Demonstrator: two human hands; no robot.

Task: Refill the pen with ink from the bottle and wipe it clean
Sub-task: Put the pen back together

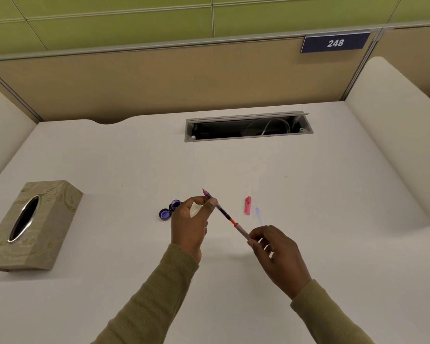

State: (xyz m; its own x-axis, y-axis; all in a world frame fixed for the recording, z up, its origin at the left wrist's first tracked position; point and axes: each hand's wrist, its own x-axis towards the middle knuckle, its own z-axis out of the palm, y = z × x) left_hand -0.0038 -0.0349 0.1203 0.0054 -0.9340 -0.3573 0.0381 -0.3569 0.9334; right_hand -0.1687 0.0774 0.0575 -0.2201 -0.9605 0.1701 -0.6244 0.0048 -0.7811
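A slim pen point(225, 214) with a pink nib end, dark middle and orange ring is held slanted above the white desk point(109, 160). My left hand point(190, 225) pinches it near the nib, with a bit of white tissue in the palm. My right hand point(276, 254) grips its rear end. The small open ink bottle point(175, 204) stands just left of my left hand, with its purple cap point(165, 214) lying beside it. The pink pen cap point(247, 205) lies on the desk to the right of the pen.
A tissue box point(32, 224) with an oval opening sits at the left. An open cable slot point(248, 126) is set into the desk at the back. A faint pale blue smear point(258, 214) lies next to the pen cap. Partition walls enclose the desk.
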